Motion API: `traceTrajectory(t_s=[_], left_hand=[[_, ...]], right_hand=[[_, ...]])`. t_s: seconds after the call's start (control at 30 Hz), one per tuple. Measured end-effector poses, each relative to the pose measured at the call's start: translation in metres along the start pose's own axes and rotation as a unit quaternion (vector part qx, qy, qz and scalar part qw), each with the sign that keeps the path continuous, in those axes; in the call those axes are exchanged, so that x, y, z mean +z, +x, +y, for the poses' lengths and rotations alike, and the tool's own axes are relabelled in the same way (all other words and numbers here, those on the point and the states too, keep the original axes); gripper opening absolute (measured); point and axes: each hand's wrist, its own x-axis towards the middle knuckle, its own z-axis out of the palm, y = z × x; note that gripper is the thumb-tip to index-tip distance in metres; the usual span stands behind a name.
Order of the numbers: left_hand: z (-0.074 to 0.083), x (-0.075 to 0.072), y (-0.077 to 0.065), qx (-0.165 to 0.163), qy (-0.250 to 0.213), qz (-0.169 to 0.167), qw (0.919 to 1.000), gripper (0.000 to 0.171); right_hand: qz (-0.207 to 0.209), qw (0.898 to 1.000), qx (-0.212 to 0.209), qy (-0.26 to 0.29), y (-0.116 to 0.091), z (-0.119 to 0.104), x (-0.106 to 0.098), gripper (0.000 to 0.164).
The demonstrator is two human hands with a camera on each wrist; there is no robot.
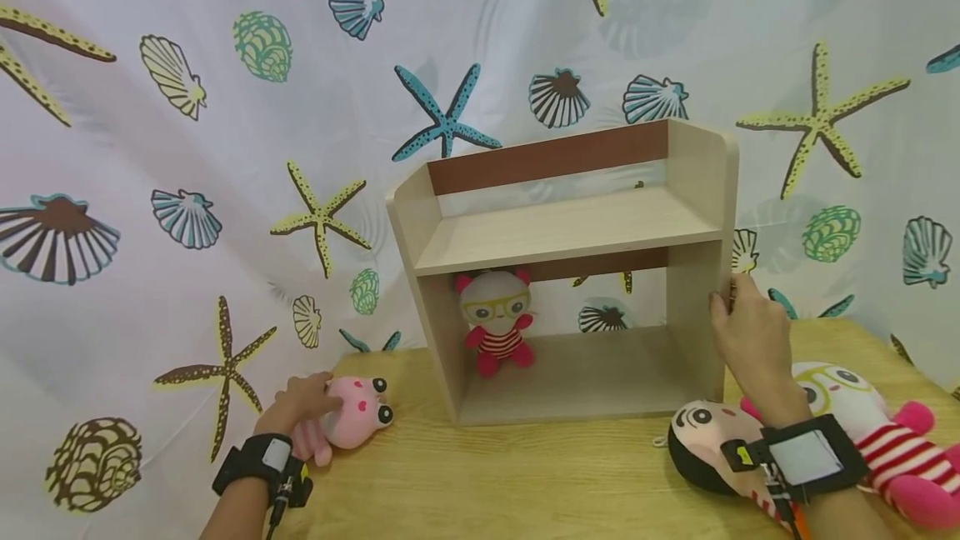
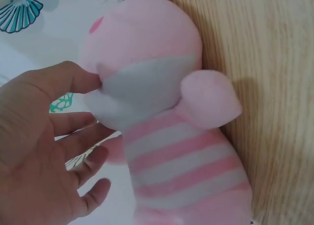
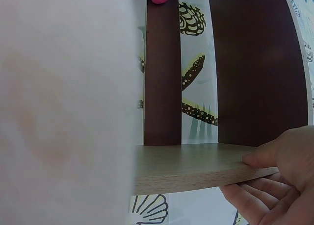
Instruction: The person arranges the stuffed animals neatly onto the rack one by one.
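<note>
In the head view my left hand (image 1: 303, 401) lies on a pink plush toy (image 1: 358, 415) with bulging black-and-white eyes, left of a wooden shelf unit (image 1: 562, 236). The left wrist view shows the thumb pressing the toy's head (image 2: 142, 43), two fingers reaching behind it and the other two off it. My right hand (image 1: 753, 344) grips the shelf's right side panel (image 3: 196, 166), thumb on the inner face, fingers outside. On the lower shelf, against the left side, sits a plush toy with yellow glasses (image 1: 495, 315) and a red striped body.
Beneath my right forearm lies a plush doll with black hair (image 1: 705, 448). Beside it is a larger white-headed plush with glasses (image 1: 900, 436). A shell-print curtain (image 1: 247, 132) hangs behind the wooden table (image 1: 450, 482). Something pale and blurred (image 3: 64, 107) covers the right wrist view's left side.
</note>
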Motion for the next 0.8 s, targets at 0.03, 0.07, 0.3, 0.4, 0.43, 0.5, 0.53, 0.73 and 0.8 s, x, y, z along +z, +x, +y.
traceTrajectory(t_s=[0.03,0.07,0.3,0.4,0.43,0.5,0.53,0.73,0.8], left_hand=[[0.002,-0.001,-0.001,-0.002,0.013,0.005,0.9999,0.064],[0.003,-0.003,-0.002,-0.005,0.022,0.009,0.9997,0.065],[0.005,-0.006,-0.006,0.0,0.049,0.025,0.9985,0.056],[0.004,-0.005,-0.006,0.007,0.029,0.018,0.9994,0.053],[0.004,-0.004,-0.006,0.01,0.014,0.012,0.9998,0.052],[0.003,-0.003,-0.006,0.014,-0.019,-0.001,0.9997,0.051],[0.003,-0.002,-0.007,0.014,-0.033,-0.007,0.9993,0.052],[0.009,-0.001,-0.011,0.043,-0.027,-0.029,0.9983,0.065],[0.013,0.0,-0.013,0.042,-0.022,-0.035,0.9983,0.065]], right_hand=[[0.0,1.0,0.0,0.0,0.0,0.0,0.0,0.025],[0.001,1.0,0.0,0.0,0.0,0.0,0.0,0.025],[-0.002,1.0,0.002,0.0,0.0,0.001,0.0,0.026],[0.001,1.0,-0.001,-0.001,0.0,0.001,0.0,0.024],[0.002,1.0,-0.001,-0.001,0.0,0.001,-0.001,0.024],[0.002,1.0,-0.002,-0.002,0.0,0.0,-0.001,0.023],[0.001,1.0,-0.002,-0.001,0.0,0.0,-0.001,0.023],[0.001,1.0,-0.002,0.0,0.001,-0.001,-0.001,0.023],[0.003,1.0,-0.002,0.0,0.001,-0.001,0.0,0.022]])
